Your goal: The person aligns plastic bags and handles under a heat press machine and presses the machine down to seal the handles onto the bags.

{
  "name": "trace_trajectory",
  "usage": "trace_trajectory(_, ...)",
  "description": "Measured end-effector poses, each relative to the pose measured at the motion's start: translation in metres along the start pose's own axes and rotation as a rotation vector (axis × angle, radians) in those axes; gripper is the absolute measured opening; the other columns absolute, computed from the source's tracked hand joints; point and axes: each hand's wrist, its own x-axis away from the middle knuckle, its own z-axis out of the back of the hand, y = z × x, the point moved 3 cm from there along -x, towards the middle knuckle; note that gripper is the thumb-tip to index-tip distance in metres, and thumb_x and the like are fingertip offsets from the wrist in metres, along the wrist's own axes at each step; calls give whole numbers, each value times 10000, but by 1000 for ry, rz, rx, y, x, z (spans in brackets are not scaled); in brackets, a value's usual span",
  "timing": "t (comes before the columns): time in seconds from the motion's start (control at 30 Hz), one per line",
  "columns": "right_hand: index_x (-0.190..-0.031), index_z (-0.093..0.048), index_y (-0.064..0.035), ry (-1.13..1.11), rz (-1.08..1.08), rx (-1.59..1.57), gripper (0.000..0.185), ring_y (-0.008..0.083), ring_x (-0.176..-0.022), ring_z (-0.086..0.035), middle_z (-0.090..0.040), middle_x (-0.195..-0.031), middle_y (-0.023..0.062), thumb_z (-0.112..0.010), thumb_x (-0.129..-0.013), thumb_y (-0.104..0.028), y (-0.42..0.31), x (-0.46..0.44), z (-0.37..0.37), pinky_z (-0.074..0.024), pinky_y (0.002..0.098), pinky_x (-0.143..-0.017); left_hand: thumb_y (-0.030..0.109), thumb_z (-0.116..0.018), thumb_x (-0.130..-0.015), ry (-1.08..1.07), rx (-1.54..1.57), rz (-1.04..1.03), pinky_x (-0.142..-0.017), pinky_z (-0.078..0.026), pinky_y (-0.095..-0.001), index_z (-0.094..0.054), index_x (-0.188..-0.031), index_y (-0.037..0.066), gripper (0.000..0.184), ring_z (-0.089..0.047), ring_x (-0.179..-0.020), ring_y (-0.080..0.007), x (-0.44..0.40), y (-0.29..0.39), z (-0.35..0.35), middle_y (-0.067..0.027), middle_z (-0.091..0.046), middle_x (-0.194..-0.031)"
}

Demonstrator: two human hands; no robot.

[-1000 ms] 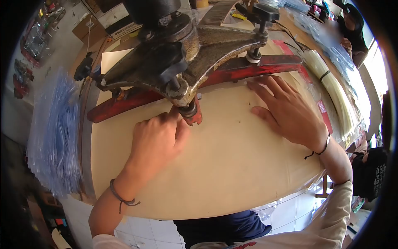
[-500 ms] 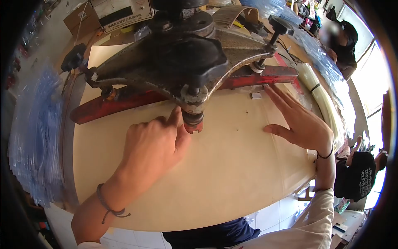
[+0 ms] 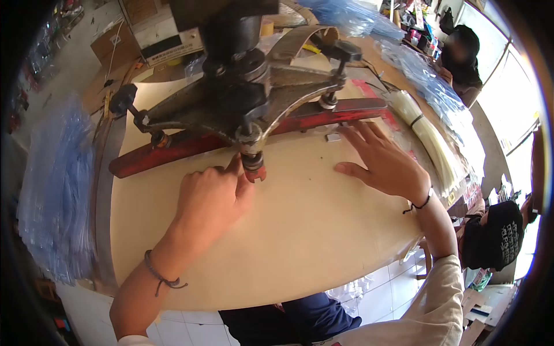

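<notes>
My left hand (image 3: pixel 210 193) rests on a cream-coloured sheet (image 3: pixel 288 242), its fingers curled and the index finger reaching to the red bar. Whatever lies under those curled fingers is hidden. My right hand (image 3: pixel 386 164) lies flat with fingers and thumb spread, fingertips close to the right part of the bar. A small whitish piece (image 3: pixel 333 137) sits beside these fingertips. Across the sheet runs the worn red bar (image 3: pixel 190 147), fixed under a dark metal press head (image 3: pixel 213 104) with black knobs. A red-tipped bolt end (image 3: pixel 254 174) hangs just right of my left index finger.
Clear bluish plastic bags (image 3: pixel 55 196) are piled at the left, more plastic (image 3: pixel 430 75) at the upper right. A bundle of pale strips (image 3: pixel 427 135) lies beyond my right hand. A control box (image 3: pixel 167 43) stands behind. Two other people are at the right.
The camera view has shifted, so the press head looks smaller and further left. Both hands keep about the same places against the sheet and red bar.
</notes>
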Motion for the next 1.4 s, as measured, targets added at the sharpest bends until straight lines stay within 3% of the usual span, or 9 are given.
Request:
trace_trajectory(0.1,-1361,-522,29,35,1,-16,684,391,-1326,-451,-507,-1388,226,-563,-972,-532,1,0,0,-364,465,-1126,242,-595,-873,-100,54,140,-691,-554,-485,-682,-836,9,251,-682,-663,-383,-3,5,6,-181,-690,-709)
trace_trajectory(0.6,-1339,-545,-4,66,-9,48,646,365,-1268,-504,-544,-1339,203,-550,-976,-538,-1,3,-3,-405,445,-1087,276,-583,-887,-103,-70,166,-696,-549,-498,-688,-813,5,299,-685,-652,-395,-1,9,9,-210,-674,-675)
trace_trajectory(0.7,-1360,-526,-4,50,-16,42,654,369,-1277,-496,-530,-1356,208,-557,-974,-531,-1,1,-2,-398,454,-1092,277,-546,-932,-14,-162,23,-512,-519,-446,-697,-1130,3,371,-627,-472,-322,1,0,-3,-135,-599,-524)
trace_trajectory(0.8,-1387,-502,-6,4,-46,38,662,378,-1299,-476,-509,-1387,215,-562,-974,-520,-4,0,3,-388,466,-1102,278,-559,-917,40,-127,-9,-500,-518,-438,-671,-1215,4,420,-625,-467,-311,3,-1,-4,-130,-606,-536)
trace_trajectory(1.0,-1436,-453,-2,15,-58,64,678,402,-1341,-434,-460,-1445,245,-540,-989,-503,-6,1,-8,-368,480,-1121,252,-585,-883,14,-102,17,-465,-509,-419,-667,-1222,-1,430,-613,-446,-289,3,-1,-1,-103,-622,-560)
trace_trajectory(1.2,-1450,-437,-2,18,-12,129,694,404,-1299,-461,-461,-1435,262,-516,-994,-519,-5,2,-6,-373,478,-1109,205,-639,-832,45,-47,-16,-501,-520,-416,-702,-876,38,184,-638,-513,-297,0,0,1,-113,-633,-599)
trace_trajectory(1.3,-1438,-455,-3,39,7,124,688,392,-1270,-481,-478,-1418,257,-501,-998,-530,-3,3,-6,-382,467,-1096,199,-651,-819,-22,-65,34,-536,-527,-433,-660,-746,62,156,-647,-553,-311,0,0,1,-123,-642,-625)
trace_trajectory(1.4,-1420,-472,15,62,28,155,695,384,-1263,-488,-496,-1400,252,-480,-1004,-542,-2,3,-8,-384,456,-1093,210,-652,-817,-104,-75,94,-559,-529,-458,-652,-732,70,164,-644,-564,-336,-3,2,3,-132,-651,-644)
